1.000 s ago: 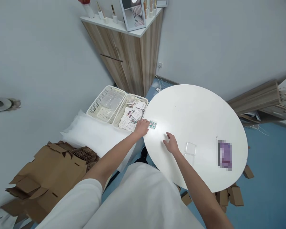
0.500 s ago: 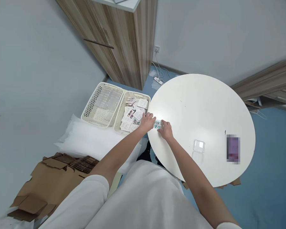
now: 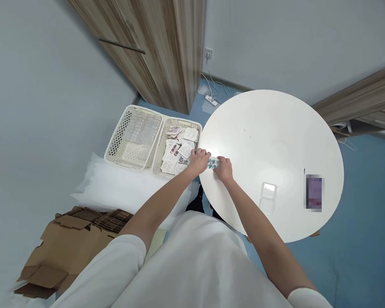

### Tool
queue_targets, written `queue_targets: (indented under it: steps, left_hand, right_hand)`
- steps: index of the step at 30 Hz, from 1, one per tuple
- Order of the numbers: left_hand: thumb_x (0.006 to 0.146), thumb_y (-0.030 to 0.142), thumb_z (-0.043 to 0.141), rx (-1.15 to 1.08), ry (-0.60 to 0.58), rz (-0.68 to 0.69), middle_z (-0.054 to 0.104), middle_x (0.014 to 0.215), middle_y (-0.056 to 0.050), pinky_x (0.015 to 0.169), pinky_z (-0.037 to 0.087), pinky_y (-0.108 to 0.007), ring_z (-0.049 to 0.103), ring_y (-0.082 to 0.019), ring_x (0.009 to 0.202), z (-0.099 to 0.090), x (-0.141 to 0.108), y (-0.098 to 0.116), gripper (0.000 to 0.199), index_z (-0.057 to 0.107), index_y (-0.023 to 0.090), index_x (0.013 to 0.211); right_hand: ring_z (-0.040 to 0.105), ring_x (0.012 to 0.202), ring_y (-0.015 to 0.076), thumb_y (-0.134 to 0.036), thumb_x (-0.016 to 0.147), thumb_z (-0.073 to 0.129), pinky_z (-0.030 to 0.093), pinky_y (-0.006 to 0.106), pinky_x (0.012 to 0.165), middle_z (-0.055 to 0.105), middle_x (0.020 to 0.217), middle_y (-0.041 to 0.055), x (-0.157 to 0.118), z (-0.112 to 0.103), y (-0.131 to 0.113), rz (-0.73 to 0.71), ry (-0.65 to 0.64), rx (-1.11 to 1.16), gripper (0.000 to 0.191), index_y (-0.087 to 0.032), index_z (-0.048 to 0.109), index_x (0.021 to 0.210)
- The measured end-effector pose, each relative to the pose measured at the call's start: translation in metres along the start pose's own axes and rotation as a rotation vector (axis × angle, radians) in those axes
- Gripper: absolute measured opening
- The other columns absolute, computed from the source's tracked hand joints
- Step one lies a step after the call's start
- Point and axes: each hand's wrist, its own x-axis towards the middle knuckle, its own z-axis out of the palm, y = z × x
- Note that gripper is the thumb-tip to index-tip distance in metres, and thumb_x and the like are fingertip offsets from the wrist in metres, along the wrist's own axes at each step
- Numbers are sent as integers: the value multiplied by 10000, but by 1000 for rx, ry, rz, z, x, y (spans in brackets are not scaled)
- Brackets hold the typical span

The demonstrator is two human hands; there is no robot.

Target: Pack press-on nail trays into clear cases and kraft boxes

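Observation:
Between my two hands, at the left edge of the round white table (image 3: 276, 132), is a small sheet with green and pink patterns (image 3: 213, 162). My left hand (image 3: 199, 161) grips its left end, beside the basket of printed cards (image 3: 179, 149). On the sheet's right end the fingers of my right hand (image 3: 223, 169) are closed. A clear plastic case (image 3: 268, 191) lies open on the table, to the right of my right forearm.
A blurred-out purple object (image 3: 314, 191) lies on the table's right side. Left of the card basket, another basket (image 3: 115, 137) holds clear plastic cases. White sheeting (image 3: 112, 182) and folded cardboard (image 3: 73, 244) are at the lower left. A wooden cabinet (image 3: 160, 51) stands behind.
The view has shifted a little, so the table and baskets appear higher. Both hands still hold the patterned sheet, which now appears slightly more exposed between them.

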Motion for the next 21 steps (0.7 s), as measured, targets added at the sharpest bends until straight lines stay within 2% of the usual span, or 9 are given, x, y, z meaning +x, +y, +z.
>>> queue_targets:
  steps: [7, 13, 17, 21]
  left_hand:
    - [744, 129, 493, -73, 22, -25, 562, 983, -93, 945, 112, -476, 386, -283, 1065, 3, -14, 6, 412, 421, 243, 1133]
    - [732, 140, 514, -148, 40, -31, 536, 1105, -82, 974, 101, -475, 391, -281, 1094, 2, -28, 21, 586, 305, 266, 1265]
    - [701, 198, 578, -243, 55, -6, 506, 1158, -83, 980, 114, -473, 380, -299, 1121, 0, -42, 44, 640, 303, 257, 1276]
    - [694, 215, 592, -280, 43, 17, 523, 1135, -90, 967, 167, -453, 407, -288, 1100, 6, -57, 80, 616, 339, 245, 1254]
  right_hand:
    - [479, 922, 206, -177, 674, 515, 385, 370, 833, 523, 1021, 65, -12, 5, 3, -63, 53, 101, 542, -190, 378, 1197]
    - [501, 826, 162, -204, 693, 510, 444, 339, 776, 476, 1090, 83, -24, -12, 14, -111, 22, 297, 584, -185, 329, 1247]
    - [499, 784, 158, -200, 680, 538, 458, 357, 763, 464, 1073, 95, -46, -34, 30, -197, 44, 320, 624, -181, 318, 1263]
    - [504, 735, 160, -188, 695, 512, 470, 386, 750, 486, 1017, 86, -80, -54, 56, -254, 88, 324, 608, -204, 314, 1270]
